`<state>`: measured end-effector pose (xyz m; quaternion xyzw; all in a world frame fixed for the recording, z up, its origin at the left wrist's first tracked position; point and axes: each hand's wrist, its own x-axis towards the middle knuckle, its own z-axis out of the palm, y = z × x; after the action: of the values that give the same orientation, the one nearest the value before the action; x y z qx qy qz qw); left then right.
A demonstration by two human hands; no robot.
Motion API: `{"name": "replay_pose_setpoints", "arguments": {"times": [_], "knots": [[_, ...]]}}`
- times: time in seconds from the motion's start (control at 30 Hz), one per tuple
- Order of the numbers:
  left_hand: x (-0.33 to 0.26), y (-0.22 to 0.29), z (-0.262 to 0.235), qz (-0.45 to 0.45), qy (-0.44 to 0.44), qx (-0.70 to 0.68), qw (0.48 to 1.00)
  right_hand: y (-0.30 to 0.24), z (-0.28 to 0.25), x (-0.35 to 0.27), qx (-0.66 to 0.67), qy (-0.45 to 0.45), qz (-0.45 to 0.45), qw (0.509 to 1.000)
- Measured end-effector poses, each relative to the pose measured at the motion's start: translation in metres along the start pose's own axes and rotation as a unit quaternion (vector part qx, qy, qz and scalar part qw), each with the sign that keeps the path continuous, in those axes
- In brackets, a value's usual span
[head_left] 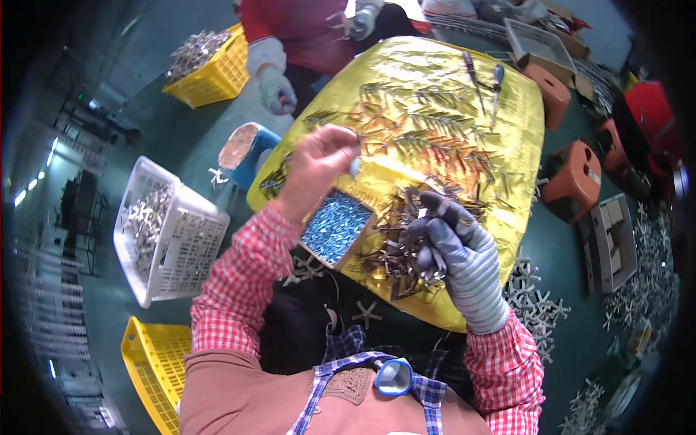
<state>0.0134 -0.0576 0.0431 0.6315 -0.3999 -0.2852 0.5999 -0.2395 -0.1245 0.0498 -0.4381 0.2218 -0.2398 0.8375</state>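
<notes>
My bare left hand (322, 163) is raised over the near left part of the table, finger and thumb pinched. A tiny dark bit shows at the fingertips, too small to name, and a pale blue blur hangs just under them. Below it stands an open box (368, 228) full of small blue pieces (333, 226). My right hand (464, 254), in a striped grey glove with dark fingertips, curls over a heap of dark metal strips (395, 254). Shiny bits show by its fingers, but what it grips is unclear. Rows of similar strips (442, 123) lie farther back.
The yellow-covered table (518, 152) bears two screwdrivers (497, 80) at its far right. Across it stands a person with gloved hands (275, 90). A white basket (199, 250), yellow crates (156, 362) and a blue bucket (254, 170) stand left; orange stools (573, 181) and star-shaped metal parts (533, 304) right.
</notes>
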Motion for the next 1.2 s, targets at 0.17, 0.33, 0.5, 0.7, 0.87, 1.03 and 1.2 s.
{"name": "replay_pose_setpoints", "arguments": {"times": [0.17,0.33,0.5,0.7,0.87,1.03,1.2], "knots": [[0.131,-0.033,-0.030,-0.011,0.015,0.126,0.992,-0.019,-0.016,-0.008,0.047,-0.003,0.051,0.998],[0.220,-0.081,-0.043,-0.070,0.079,0.358,0.928,-0.022,-0.023,-0.007,0.036,0.019,0.072,0.997],[0.262,-0.121,-0.036,-0.142,0.114,0.423,0.888,-0.032,-0.034,-0.009,0.067,0.066,0.132,0.987],[0.285,-0.153,-0.049,-0.102,0.122,0.544,0.824,-0.031,-0.037,-0.006,-0.001,0.089,0.149,0.985],[0.285,-0.113,-0.065,-0.151,0.020,0.472,0.869,-0.025,-0.026,-0.002,-0.017,0.092,0.137,0.986],[0.211,-0.022,-0.037,-0.022,-0.099,0.326,0.940,-0.016,-0.022,-0.006,-0.041,0.094,0.075,0.992],[0.055,0.020,-0.024,0.122,-0.196,0.376,0.897,-0.011,-0.020,-0.004,-0.058,0.064,0.068,0.994]]}}
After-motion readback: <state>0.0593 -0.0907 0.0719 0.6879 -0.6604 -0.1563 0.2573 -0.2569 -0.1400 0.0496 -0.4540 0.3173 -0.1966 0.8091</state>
